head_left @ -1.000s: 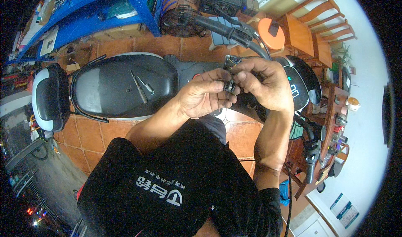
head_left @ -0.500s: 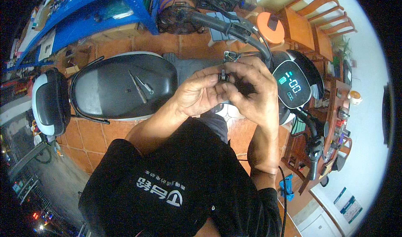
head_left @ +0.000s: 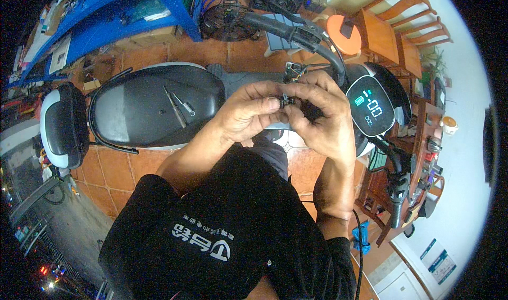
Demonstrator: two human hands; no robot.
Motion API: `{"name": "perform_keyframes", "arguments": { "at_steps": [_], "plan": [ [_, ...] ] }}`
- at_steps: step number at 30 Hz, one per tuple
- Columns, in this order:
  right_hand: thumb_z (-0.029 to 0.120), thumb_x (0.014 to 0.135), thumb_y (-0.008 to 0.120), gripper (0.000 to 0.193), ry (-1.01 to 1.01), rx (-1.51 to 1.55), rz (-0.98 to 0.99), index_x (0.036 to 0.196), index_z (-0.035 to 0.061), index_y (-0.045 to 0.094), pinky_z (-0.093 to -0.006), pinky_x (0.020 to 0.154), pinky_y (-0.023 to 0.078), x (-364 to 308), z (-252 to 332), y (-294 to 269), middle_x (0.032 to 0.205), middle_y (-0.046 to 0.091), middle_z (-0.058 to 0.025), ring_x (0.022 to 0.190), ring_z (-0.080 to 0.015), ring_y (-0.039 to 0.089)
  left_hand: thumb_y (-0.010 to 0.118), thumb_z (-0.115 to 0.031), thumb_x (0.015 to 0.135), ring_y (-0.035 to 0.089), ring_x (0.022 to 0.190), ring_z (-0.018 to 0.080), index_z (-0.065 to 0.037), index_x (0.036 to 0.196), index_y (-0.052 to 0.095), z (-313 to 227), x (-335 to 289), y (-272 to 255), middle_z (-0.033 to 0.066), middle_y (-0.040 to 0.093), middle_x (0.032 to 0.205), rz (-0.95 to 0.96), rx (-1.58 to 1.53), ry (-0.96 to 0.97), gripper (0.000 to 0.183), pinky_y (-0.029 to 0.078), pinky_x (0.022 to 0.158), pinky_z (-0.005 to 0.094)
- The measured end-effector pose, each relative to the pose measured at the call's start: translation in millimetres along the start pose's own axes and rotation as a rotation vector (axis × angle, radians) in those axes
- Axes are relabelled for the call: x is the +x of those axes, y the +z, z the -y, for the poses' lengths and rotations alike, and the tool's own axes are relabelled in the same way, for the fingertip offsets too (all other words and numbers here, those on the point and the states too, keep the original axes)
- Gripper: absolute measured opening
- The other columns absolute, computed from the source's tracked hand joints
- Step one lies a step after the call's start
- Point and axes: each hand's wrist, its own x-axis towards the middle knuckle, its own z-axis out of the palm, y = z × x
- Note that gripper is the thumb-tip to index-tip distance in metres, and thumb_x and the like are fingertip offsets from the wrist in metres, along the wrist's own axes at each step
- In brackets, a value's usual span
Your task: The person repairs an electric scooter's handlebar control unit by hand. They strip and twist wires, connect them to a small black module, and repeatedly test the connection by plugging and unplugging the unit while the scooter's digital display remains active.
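My left hand point(head_left: 244, 113) and my right hand point(head_left: 329, 121) meet above the footboard of an electric scooter. Between their fingertips is a small black part point(head_left: 287, 102) with a bit of shiny metal, too small to name. Both hands pinch it, thumbs and forefingers together. Just beyond the fingers, an open housing with thin wires point(head_left: 292, 71) sits by the handlebar point(head_left: 275, 29). To the left, the black seat point(head_left: 127, 106) bears a slim pointed tool point(head_left: 173, 105) and a short silver piece point(head_left: 188, 108).
The scooter's lit display point(head_left: 370, 105) stands right of my hands. A black fan point(head_left: 228, 18) and an orange round stool point(head_left: 343, 34) are at the far side. Blue shelving point(head_left: 116, 35) fills the far left. Wooden chairs point(head_left: 407, 9) stand far right, and a black cable point(head_left: 360, 257) hangs near my right arm.
The small part has tilted and shifted slightly nearer between my fingertips. My right hand has moved a little right. Both hands keep their pinch.
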Motion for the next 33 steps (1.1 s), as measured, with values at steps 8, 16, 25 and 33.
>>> {"name": "perform_keyframes", "arguments": {
  "at_steps": [8,16,25,33],
  "plan": [
    [0.003,0.065,0.071,0.033,0.012,0.004,-0.016,0.097,0.0071,0.070,-0.0344,0.071,0.053,-2,1,0,0.088,0.061,-0.0108,0.078,-0.0252,0.063,0.058,-0.008,0.093,0.064,0.104,0.0258,0.005,0.120,0.056,-5,1,-3,0.0177,0.063,0.113,0.031,0.069,-0.024,0.030,0.053,0.093,0.0422],
    [-0.004,0.065,0.071,0.036,0.001,0.018,0.005,0.101,0.0027,0.069,-0.0276,0.068,0.049,-2,1,-3,0.091,0.061,-0.0086,0.077,-0.0167,0.061,0.060,-0.009,0.092,0.064,0.104,0.0275,0.004,0.120,0.057,-3,4,-3,0.0188,0.063,0.114,0.086,0.077,0.011,0.030,0.054,0.092,0.0419],
    [-0.002,0.074,0.064,0.030,0.148,0.150,-0.280,0.103,0.0014,0.067,-0.0302,0.077,0.050,-13,-30,-9,0.090,0.065,-0.0096,0.084,-0.0213,0.064,0.059,-0.008,0.092,0.065,0.104,0.0306,0.002,0.122,0.055,-10,3,-8,0.0220,0.062,0.115,0.039,0.068,0.039,0.032,0.055,0.088,0.0389],
    [0.003,0.076,0.066,0.021,0.240,-0.171,-0.375,0.097,0.0034,0.066,-0.0363,0.077,0.051,-41,-104,25,0.089,0.066,-0.0142,0.085,-0.0302,0.065,0.057,-0.008,0.093,0.063,0.107,0.0340,0.000,0.123,0.055,-20,3,-40,0.0231,0.060,0.119,-0.012,0.111,0.137,0.031,0.052,0.093,0.0431]
  ]
}}
